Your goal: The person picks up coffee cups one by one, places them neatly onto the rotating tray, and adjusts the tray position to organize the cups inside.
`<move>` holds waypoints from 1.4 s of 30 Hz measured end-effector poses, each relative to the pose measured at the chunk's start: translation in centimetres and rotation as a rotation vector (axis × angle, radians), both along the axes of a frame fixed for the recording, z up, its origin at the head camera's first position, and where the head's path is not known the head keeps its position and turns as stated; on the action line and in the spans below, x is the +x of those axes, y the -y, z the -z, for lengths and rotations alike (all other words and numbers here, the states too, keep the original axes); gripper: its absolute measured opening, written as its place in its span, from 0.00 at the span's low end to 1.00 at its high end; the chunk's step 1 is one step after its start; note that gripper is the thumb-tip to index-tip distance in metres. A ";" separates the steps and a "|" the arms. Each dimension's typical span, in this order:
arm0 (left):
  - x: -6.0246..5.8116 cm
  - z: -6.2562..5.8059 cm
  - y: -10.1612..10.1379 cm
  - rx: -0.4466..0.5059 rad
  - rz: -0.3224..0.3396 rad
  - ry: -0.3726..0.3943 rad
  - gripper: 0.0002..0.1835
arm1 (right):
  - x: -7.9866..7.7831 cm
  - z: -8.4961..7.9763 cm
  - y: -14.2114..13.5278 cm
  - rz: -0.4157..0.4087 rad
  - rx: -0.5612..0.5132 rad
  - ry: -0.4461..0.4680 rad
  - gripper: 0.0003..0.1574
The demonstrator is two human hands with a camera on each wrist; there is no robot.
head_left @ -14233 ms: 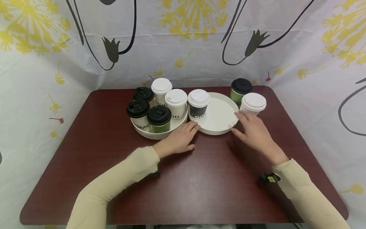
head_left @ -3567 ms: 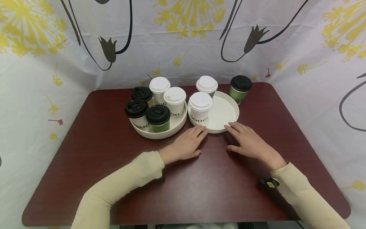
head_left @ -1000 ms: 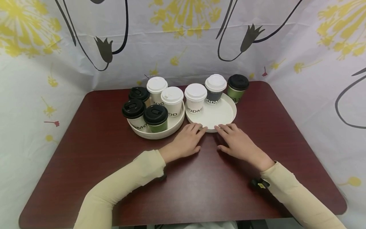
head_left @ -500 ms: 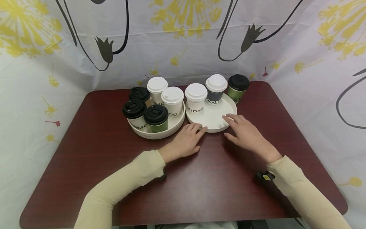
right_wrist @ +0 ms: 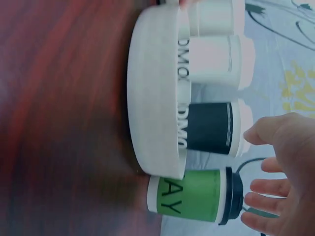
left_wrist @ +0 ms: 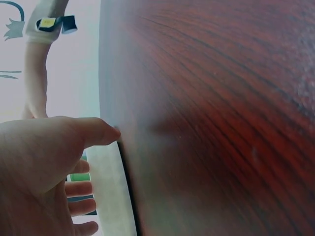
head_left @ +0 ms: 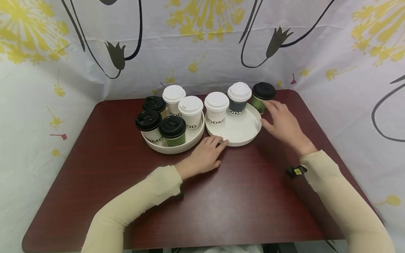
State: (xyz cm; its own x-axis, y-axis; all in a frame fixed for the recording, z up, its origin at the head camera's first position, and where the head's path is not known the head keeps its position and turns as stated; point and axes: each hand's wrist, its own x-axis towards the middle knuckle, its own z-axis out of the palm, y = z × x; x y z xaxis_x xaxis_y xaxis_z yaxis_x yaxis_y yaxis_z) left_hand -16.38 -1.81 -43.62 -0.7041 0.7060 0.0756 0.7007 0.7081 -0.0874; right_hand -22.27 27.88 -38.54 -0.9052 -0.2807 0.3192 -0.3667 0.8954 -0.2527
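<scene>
My right hand point(head_left: 283, 123) reaches toward a green paper cup with a black lid point(head_left: 261, 105) that stands on the table just right of the right tray. In the right wrist view the fingers spread beside the lid of this green cup point(right_wrist: 194, 195), with a gap between. The round white tray point(head_left: 242, 131) carries a white cup point(head_left: 216, 114) and a dark cup with a white lid point(head_left: 237, 106). My left hand point(head_left: 204, 154) rests its fingertips at that tray's front rim, fingers fairly straight; in the left wrist view the hand point(left_wrist: 44, 162) is beside the tray wall point(left_wrist: 115, 196).
A second round tray point(head_left: 172, 150) touches the right one on its left. It holds several lidded cups, among them a green cup with a black lid point(head_left: 174, 135) at the front. The dark red table point(head_left: 221, 207) ends at a patterned cloth point(head_left: 202, 70) behind.
Over the last second my right hand has left the tray's front rim and moved right and away toward the green cup. Earlier, the white cup went from the table's right onto the tray.
</scene>
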 end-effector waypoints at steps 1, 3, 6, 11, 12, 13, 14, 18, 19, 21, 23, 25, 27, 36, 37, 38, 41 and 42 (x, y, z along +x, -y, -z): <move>0.0 0.0 0.0 -0.001 0.000 0.002 0.41 | -0.3 -0.2 -0.1 0.011 -0.007 0.005 0.41; 0.0 -0.1 0.1 -0.002 0.000 0.005 0.41 | -0.8 -0.4 -0.4 0.028 -0.019 0.016 0.42; 0.0 -0.1 0.2 -0.004 0.001 0.008 0.41 | -1.6 -0.6 -0.6 0.044 -0.038 0.024 0.42; -0.2 -0.1 0.4 -0.001 -0.003 0.012 0.41 | -3.0 -0.7 -0.8 0.059 -0.059 0.009 0.42; -0.2 -0.1 0.4 -0.001 -0.004 0.013 0.41 | -3.3 -0.7 -0.8 0.062 -0.063 0.009 0.42; -0.2 -0.1 0.4 -0.002 -0.005 0.014 0.41 | -3.7 -0.7 -0.8 0.064 -0.066 0.008 0.42; -0.2 -0.2 0.4 -0.003 -0.005 0.017 0.41 | -4.0 -0.7 -0.9 0.064 -0.072 0.009 0.42; -0.3 -0.3 0.5 -0.004 -0.006 0.024 0.41 | -5.4 -0.9 -0.9 0.070 -0.097 0.014 0.43; -0.3 -0.3 0.6 -0.003 -0.006 0.025 0.41 | -5.7 -0.9 -0.9 0.072 -0.104 0.013 0.43; -0.3 -0.3 0.6 -0.001 -0.007 0.027 0.41 | -6.4 -1.0 -0.8 0.080 -0.115 0.012 0.43; -0.3 -0.3 0.7 0.001 -0.007 0.032 0.41 | -6.9 -1.0 -0.8 0.088 -0.124 0.018 0.43; -0.4 -0.3 0.7 0.001 -0.006 0.036 0.41 | -7.3 -1.0 -0.8 0.094 -0.129 0.025 0.44; -0.4 -0.2 0.7 0.003 -0.006 0.037 0.41 | -7.7 -1.0 -0.8 0.097 -0.128 0.035 0.44; -0.5 -0.1 0.8 0.000 -0.010 0.043 0.40 | -9.2 -0.7 -1.1 0.111 -0.108 0.088 0.48; -0.5 -0.1 0.8 0.001 -0.010 0.046 0.40 | -9.4 -0.6 -1.2 0.114 -0.107 0.095 0.49; -0.5 -0.1 0.8 0.004 -0.010 0.046 0.40 | -9.5 -0.6 -1.3 0.117 -0.106 0.102 0.49; -0.6 0.0 0.8 0.011 -0.010 0.051 0.40 | -9.9 -0.4 -1.5 0.127 -0.104 0.128 0.51; -0.6 0.0 0.8 0.016 -0.008 0.052 0.40 | -10.0 -0.3 -1.6 0.131 -0.105 0.138 0.51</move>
